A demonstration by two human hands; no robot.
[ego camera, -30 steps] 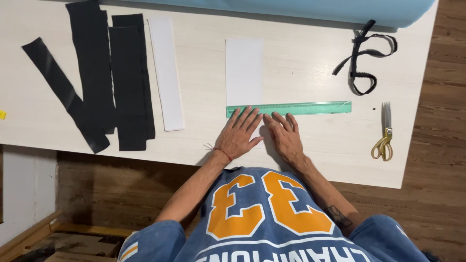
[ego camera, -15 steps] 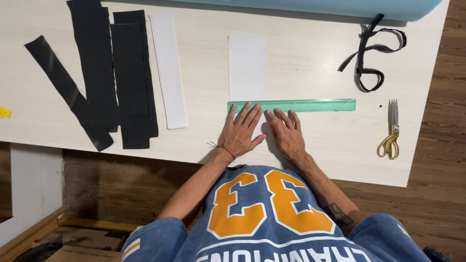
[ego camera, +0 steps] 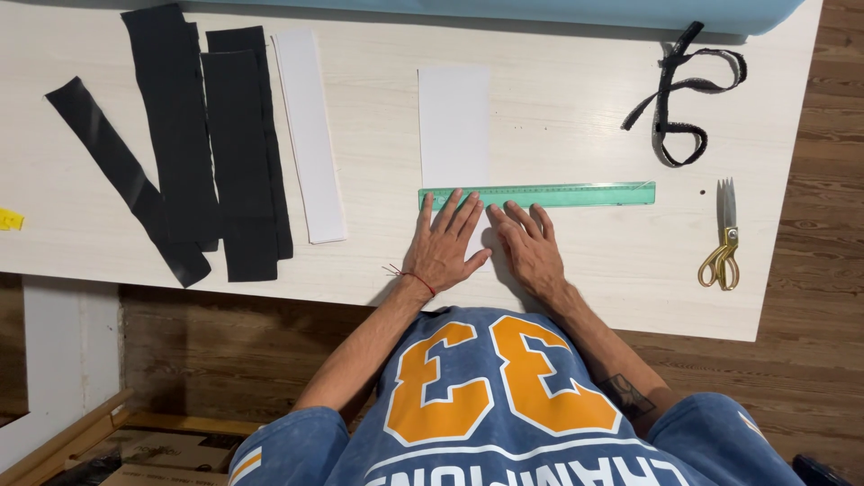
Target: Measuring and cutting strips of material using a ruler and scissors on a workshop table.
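Your left hand (ego camera: pixel 443 250) and right hand (ego camera: pixel 529 248) lie flat at mid-frame, fingers spread, neither grip closed on anything, pressing a white sheet (ego camera: pixel 454 126) on the pale tabletop (ego camera: pixel 558 99). Your fingertips touch the green ruler (ego camera: pixel 540 194), which crosses the sheet's lower part and runs right. Black strips (ego camera: pixel 211 144) and a white strip (ego camera: pixel 310 135) fill the left; a black strap (ego camera: pixel 684 99) and gold scissors (ego camera: pixel 722 247) sit at right. Bare tabletop lies between ruler and scissors.
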